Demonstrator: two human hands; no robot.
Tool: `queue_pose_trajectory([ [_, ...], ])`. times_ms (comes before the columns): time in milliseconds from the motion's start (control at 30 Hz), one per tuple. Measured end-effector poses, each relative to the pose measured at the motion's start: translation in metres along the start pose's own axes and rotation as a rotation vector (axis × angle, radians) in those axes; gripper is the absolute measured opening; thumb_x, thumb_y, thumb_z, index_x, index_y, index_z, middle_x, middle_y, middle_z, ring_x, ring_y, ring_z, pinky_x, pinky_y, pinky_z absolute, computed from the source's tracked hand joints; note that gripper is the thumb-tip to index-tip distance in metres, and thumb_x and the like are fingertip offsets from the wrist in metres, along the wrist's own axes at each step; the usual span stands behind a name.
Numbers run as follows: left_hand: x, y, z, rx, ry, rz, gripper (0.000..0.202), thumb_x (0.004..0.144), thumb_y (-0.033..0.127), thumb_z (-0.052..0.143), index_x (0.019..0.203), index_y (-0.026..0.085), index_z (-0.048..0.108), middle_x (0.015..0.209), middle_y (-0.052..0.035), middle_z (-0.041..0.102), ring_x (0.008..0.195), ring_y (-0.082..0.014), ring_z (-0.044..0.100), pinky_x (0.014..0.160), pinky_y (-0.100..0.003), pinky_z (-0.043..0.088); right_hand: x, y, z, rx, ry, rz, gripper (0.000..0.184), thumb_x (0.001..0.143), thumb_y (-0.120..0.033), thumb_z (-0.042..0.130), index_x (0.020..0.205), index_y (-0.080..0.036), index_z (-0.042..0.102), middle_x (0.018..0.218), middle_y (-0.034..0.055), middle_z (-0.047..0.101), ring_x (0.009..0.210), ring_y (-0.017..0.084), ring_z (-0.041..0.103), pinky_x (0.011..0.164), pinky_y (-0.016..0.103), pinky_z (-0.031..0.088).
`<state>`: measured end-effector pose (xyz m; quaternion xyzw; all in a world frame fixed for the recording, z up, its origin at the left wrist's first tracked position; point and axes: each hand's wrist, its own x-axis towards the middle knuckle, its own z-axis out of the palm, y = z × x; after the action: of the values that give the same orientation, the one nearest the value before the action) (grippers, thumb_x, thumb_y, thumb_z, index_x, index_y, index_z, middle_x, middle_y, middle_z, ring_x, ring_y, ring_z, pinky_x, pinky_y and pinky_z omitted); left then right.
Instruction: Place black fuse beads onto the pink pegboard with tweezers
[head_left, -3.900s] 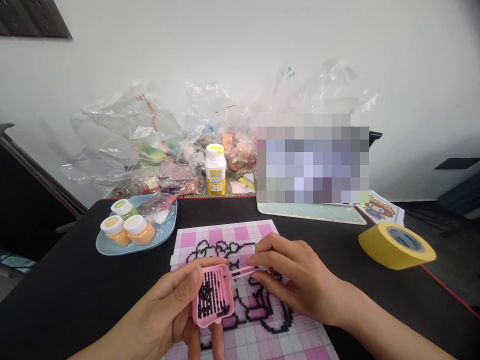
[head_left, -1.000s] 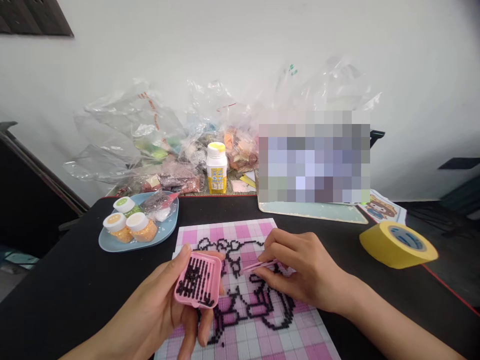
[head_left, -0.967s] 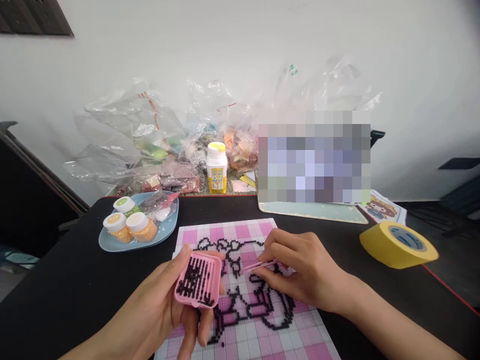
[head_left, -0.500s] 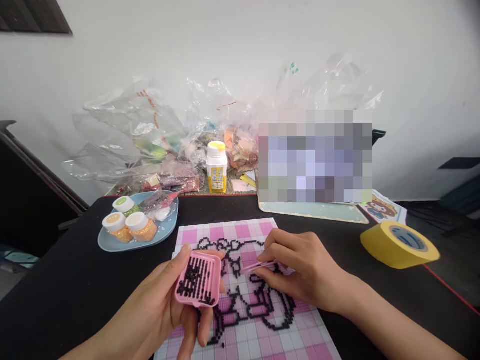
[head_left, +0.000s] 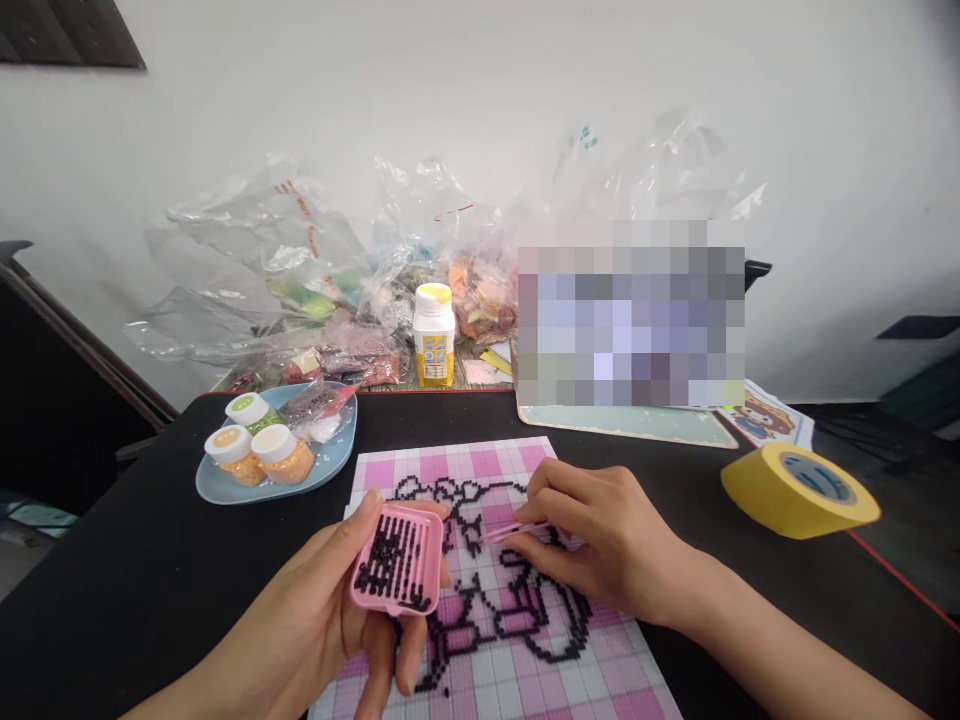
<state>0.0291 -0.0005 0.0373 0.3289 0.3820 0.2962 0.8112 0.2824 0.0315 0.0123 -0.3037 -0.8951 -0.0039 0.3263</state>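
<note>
Left hand, lower centre-left: thumb and fingers wrapped round the side walls of a small pink tray, held off the board and tilted slightly; loose black beads sit in its grooves.

Right hand, lower centre-right: thumb and fingertips pinched on thin pink tweezers; tips point left, just beside the tray rim, low over the board; can't tell if a bead sits in the tips.

Handling, my read: tray is light, stiff plastic with an open top, so the beads would spill if it tips; grip the walls and keep it level. Tweezers are springy and slim; hold mid-shank with light pressure. Beads are tiny, smooth and roll easily.

Under both hands: pink-checked pegboard with a black bead outline, on a black table.

Further out: blue plate with small jars, left of centre; white bottle and plastic bags behind; yellow tape roll at right.
</note>
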Motion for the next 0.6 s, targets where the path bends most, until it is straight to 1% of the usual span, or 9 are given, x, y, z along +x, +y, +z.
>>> queue_pose_trajectory([
  [167,0.0008,-0.0011,-0.0008,-0.010,-0.004,-0.016,0.063,0.087,0.067,0.049,0.074,0.011,0.075,0.052,-0.0098,0.068,0.032,-0.0103,0.057,0.030,-0.013,0.046,0.0005,0.0011,-0.0008,-0.002,0.019,0.004,0.019,0.095,-0.026,0.059,0.081,-0.014,0.065,0.071,0.0017,0.057,0.057,0.010,0.050,0.049,0.022,0.036],
  [467,0.0016,-0.0029,-0.0028,-0.016,0.002,-0.010,0.062,0.087,0.066,0.049,0.078,0.010,0.075,0.052,-0.0096,0.069,0.033,-0.0105,0.058,0.030,-0.014,0.047,0.0000,-0.0007,0.0004,0.036,-0.018,-0.005,0.020,0.095,-0.028,0.058,0.081,-0.015,0.064,0.072,0.0010,0.057,0.057,0.009,0.049,0.050,0.021,0.037],
  [533,0.0015,-0.0032,-0.0028,-0.014,-0.006,-0.018,0.063,0.088,0.067,0.048,0.078,0.010,0.075,0.052,-0.0096,0.069,0.032,-0.0101,0.057,0.030,-0.014,0.047,-0.0003,-0.0008,0.0008,0.035,-0.020,-0.005,0.020,0.095,-0.028,0.057,0.081,-0.015,0.064,0.072,0.0009,0.057,0.057,0.009,0.049,0.049,0.021,0.036],
  [600,0.0014,-0.0035,-0.0029,-0.009,0.007,-0.027,0.065,0.090,0.065,0.043,0.075,0.010,0.074,0.052,-0.0098,0.069,0.032,-0.0102,0.058,0.030,-0.014,0.047,-0.0006,-0.0008,0.0010,0.031,-0.022,-0.003,0.020,0.096,-0.028,0.057,0.082,-0.015,0.064,0.072,0.0010,0.057,0.057,0.009,0.048,0.049,0.021,0.036],
])
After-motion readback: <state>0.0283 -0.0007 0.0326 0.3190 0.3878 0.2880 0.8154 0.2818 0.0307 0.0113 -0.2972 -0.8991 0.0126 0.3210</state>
